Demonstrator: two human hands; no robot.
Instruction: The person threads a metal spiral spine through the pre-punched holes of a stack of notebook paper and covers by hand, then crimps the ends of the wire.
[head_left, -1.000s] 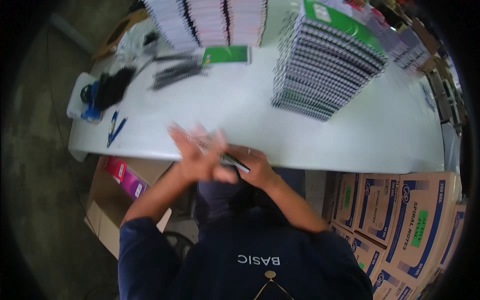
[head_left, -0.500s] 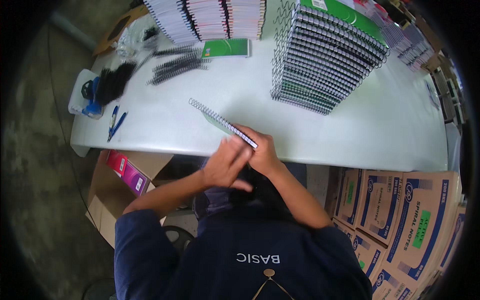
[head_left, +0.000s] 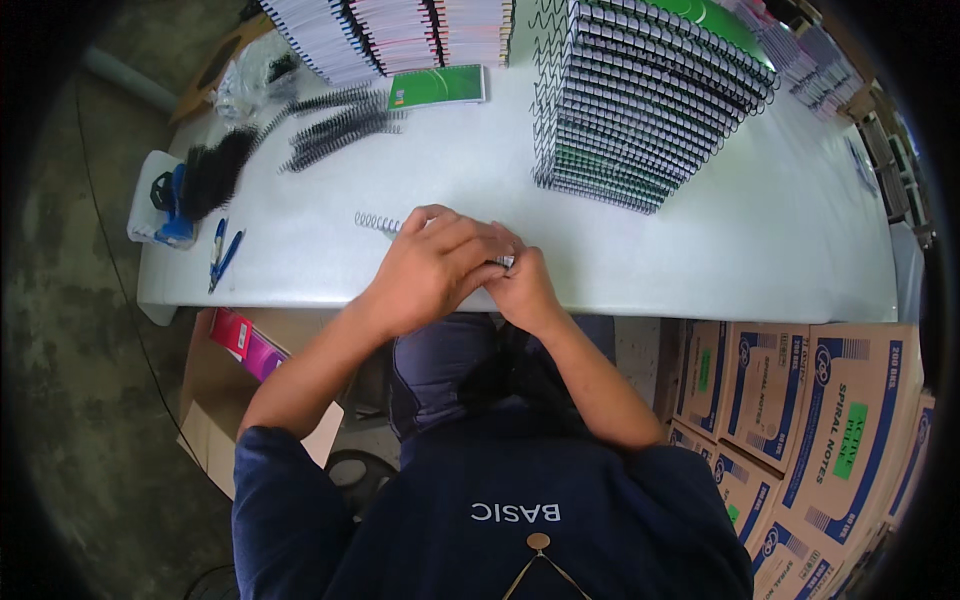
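Over the near edge of the white table, both hands meet on a small spiral notebook [head_left: 506, 262], mostly hidden beneath my fingers. A dark wire coil [head_left: 374, 220] runs along its edge, and the loose end sticks out to the left past the notebook. My left hand [head_left: 432, 262] bends across the top, its fingers closed on the coil edge near the right end. At that right end my right hand [head_left: 522, 290] grips the notebook, thumb close to the left fingertips. Loose black coils [head_left: 345, 130] lie farther off on the left.
A tall stack of coiled notebooks [head_left: 640, 120] stands back right, beside a single green notebook [head_left: 437, 87] and page stacks [head_left: 400, 35]. Blue-handled snips [head_left: 226, 258] and a bundle of black coils [head_left: 215, 175] lie left. Cardboard boxes [head_left: 840, 430] stand right; an open carton [head_left: 215, 400] sits below left.
My left hand has moved up and over the notebook, from loose, blurred fingers to closed on its coil edge. The notebook has turned flatter, and its coil end shifted left.
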